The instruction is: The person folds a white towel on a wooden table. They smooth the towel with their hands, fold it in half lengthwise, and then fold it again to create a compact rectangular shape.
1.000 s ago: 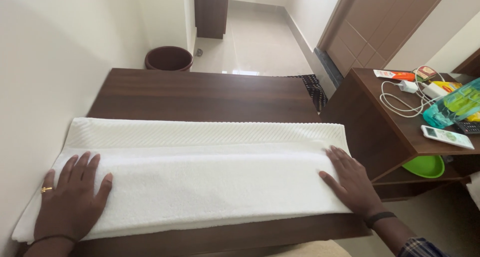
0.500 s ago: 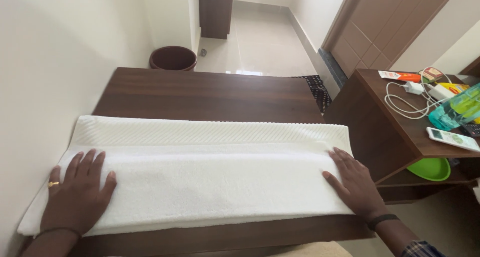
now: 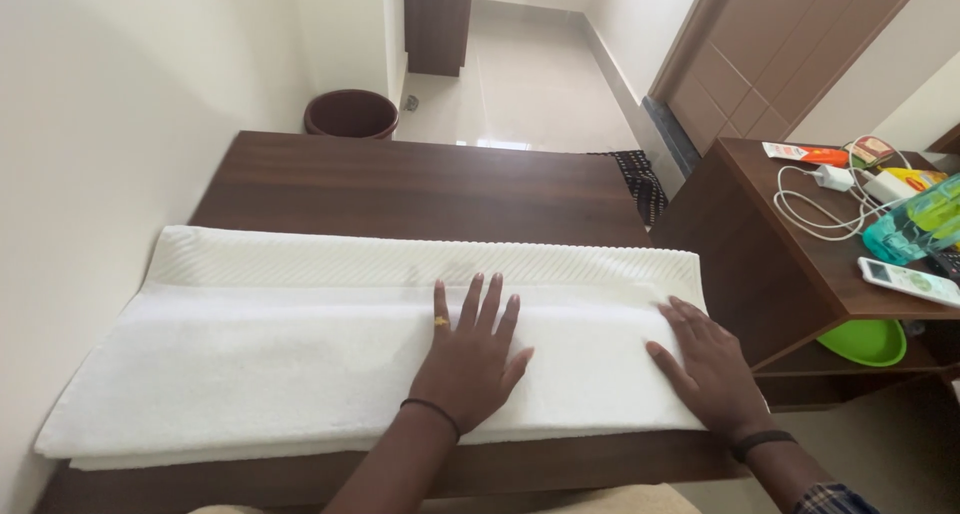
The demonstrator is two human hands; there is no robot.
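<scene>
— Towel? Where?
— White towel (image 3: 300, 359), folded into a long band, lying flat across the near part of the dark wooden tabletop (image 3: 420, 189), one long edge close to the near rim.
— Left hand?
— Left hand (image 3: 468, 359) flat on the towel near its middle, palm down, fingers spread; grip released, nothing clasped. Ring on one finger, dark band at the wrist.
— And the right?
— Right hand (image 3: 712, 369) pressed flat on the towel's right end, fingers stretched toward the far corner; grip likewise released, only resting on the cloth. Dark band at that wrist too.
— Beyond the towel?
— Brown round bin (image 3: 351, 114) on the floor past the tabletop's far edge. Right of the towel, a lower side table (image 3: 800, 254) carrying a white charger with cable (image 3: 830, 179), a white remote (image 3: 910, 281) and a green-blue bottle (image 3: 915, 229). Green bowl (image 3: 862, 341) on the shelf beneath.
</scene>
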